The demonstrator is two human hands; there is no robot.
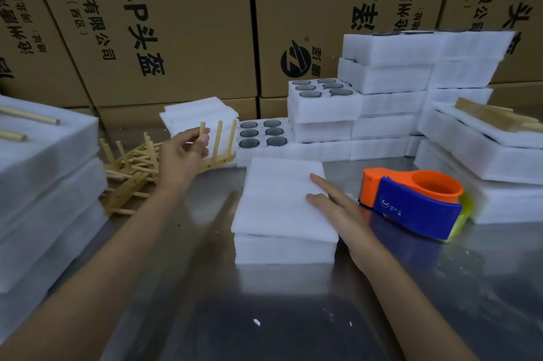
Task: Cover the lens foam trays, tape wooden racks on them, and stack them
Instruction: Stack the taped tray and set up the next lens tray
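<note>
My left hand (185, 152) pinches one upright peg of a wooden rack (219, 144) between thumb and fingertips, at the far left of the steel surface (293, 316), while my right hand (338, 207) lies flat with straight fingers pressing on the cover sheet (282, 199) that already tops the foam tray (285, 249) in the middle near me. The step in hand, as I judge it, is bringing that rack over onto the covered tray. To do it well I should keep the right palm down so the light sheet does not slide, lift the rack clear of the loose pile of racks (129, 172) tangled just left of it, and take a firmer grip on the base rail once it is free, since a single peg gives little control. The rack stands with its pegs pointing up and slightly away from me, and its base rail runs roughly left to right along the far side; I think one end rests against an open lens tray (264, 137), though my hand hides part of it. The covered tray's long axis runs near to far, so I would turn the rack to lie along that line, pegs flat. The tape dispenser (411, 202) sits just right of my right hand, within easy reach for the taping that follows.
</note>
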